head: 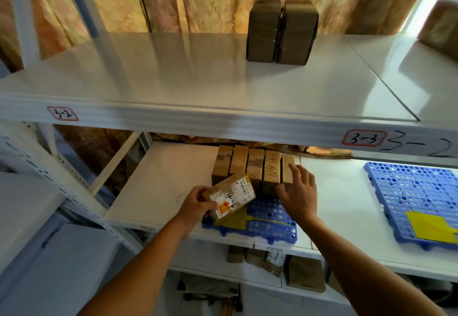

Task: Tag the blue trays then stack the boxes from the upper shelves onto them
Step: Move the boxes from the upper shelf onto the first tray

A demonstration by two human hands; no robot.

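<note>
Left hand [198, 201] clamped on labelled box [229, 198], tilted above blue tray [267, 219] at shelf [158, 186] front edge. Right hand [301, 191] open, fingers spread, touching upright boxes [255, 170].

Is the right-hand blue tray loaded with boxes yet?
No, the right blue tray carries only a yellow tag; no boxes sit on it.

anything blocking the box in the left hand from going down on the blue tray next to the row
Nothing visible does. The left hand holds the labelled box over bare blue tray, in front of the standing boxes.
</note>
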